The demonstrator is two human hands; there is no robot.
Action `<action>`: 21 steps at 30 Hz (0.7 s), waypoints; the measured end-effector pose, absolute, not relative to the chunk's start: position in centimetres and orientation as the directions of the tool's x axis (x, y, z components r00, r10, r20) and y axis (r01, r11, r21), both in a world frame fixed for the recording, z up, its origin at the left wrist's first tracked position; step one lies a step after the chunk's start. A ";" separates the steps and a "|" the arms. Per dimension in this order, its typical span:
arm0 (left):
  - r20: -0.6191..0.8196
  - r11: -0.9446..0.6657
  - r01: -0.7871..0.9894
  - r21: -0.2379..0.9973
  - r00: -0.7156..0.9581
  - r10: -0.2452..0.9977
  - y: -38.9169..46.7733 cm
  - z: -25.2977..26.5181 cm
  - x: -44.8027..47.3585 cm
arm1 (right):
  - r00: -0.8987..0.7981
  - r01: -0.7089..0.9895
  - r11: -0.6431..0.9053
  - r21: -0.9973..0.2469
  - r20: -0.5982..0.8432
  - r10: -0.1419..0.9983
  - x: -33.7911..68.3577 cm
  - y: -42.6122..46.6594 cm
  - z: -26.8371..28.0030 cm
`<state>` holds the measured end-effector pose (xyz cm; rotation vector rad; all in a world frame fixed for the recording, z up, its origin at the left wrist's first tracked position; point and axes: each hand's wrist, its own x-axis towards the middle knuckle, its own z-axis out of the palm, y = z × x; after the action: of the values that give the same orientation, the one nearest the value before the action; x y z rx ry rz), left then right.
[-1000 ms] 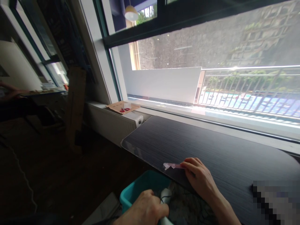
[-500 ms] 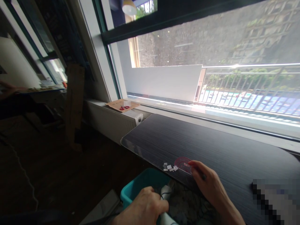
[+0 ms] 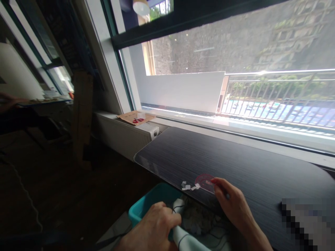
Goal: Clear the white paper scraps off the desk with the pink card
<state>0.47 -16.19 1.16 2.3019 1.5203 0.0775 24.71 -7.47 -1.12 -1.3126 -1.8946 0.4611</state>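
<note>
My right hand (image 3: 230,198) pinches the right end of a see-through pink protractor (image 3: 204,182), which lies on the dark table (image 3: 222,153) near its front edge. A small grey object, too small to name, shows between that hand's fingers. Against the protractor's left side lie several small white scraps (image 3: 187,187), close to the table edge. Below them, my left hand (image 3: 157,223) is closed at the near side of a teal bin (image 3: 140,209); its fingertips are hidden. Pale fabric with dark lines (image 3: 190,238) shows beside and under my left thumb.
Red-handled scissors (image 3: 138,120) and a small clear box (image 3: 141,115) rest on brown cardboard (image 3: 125,118) over a radiator (image 3: 154,132). A large window runs behind the table. A blurred-out object (image 3: 311,223) lies at right. Another person's hand (image 3: 10,101) appears far left.
My left hand and the teal bin have shifted together slightly left and up. The scraps now sit a little nearer the protractor's edge. The right hand has hardly moved.
</note>
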 end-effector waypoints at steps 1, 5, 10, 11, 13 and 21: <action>-0.167 -0.342 0.875 0.341 0.415 0.894 -16.1 1.3 0.5 | -0.188 0.603 0.418 -0.680 0.387 0.902 24.6 -7.4 -1.0; -0.185 -0.346 0.872 0.347 0.426 0.886 -15.9 1.6 0.7 | -0.261 0.576 0.436 -0.692 0.350 0.900 24.5 -7.2 -0.7; -0.152 -0.362 0.859 0.362 0.438 0.886 -16.0 1.5 0.7 | -0.150 0.607 0.386 -0.695 0.377 0.914 25.0 -7.4 -0.8; -0.151 -0.364 0.858 0.362 0.439 0.886 -16.0 1.5 0.7 | -0.145 0.611 0.386 -0.691 0.382 0.913 25.1 -7.4 -0.9; -0.152 -0.365 0.859 0.359 0.440 0.885 -16.1 1.5 0.6 | -0.151 0.629 0.383 -0.677 0.378 0.914 25.1 -7.5 -1.0; -0.179 -0.352 0.860 0.369 0.437 0.881 -16.1 1.4 0.6 | -0.111 0.653 0.378 -0.656 0.411 0.905 25.4 -7.1 -1.4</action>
<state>0.58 -16.15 1.37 2.2870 1.4745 0.0699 25.37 -7.14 -1.38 -1.3538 -1.8447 0.4003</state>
